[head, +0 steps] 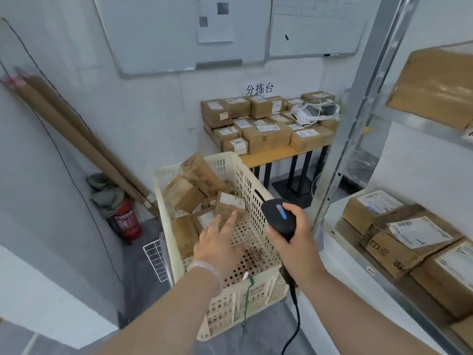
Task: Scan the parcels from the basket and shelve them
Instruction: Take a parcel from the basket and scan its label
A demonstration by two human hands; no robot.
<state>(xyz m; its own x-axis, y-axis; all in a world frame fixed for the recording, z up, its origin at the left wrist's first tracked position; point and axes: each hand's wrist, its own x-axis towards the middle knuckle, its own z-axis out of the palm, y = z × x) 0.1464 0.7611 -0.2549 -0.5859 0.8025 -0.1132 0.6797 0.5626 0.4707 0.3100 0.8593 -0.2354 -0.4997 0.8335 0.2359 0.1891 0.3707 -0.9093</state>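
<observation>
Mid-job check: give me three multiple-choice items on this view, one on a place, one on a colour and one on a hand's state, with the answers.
1. Where is the fire extinguisher?
A. On the floor left of the basket
B. Inside it
C. On top of it

2. What colour is the basket?
A. Blue
B. Cream
C. Black

3. How is the left hand?
A. Clenched in a fist
B. Gripping the basket rim
C. Open, reaching into the basket

Answers:
1. A: it stands in the corner to the basket's left.
2. B: its perforated walls are cream.
3. C: its fingers are straight and hold nothing, while the right hand grips the barcode scanner.
</observation>
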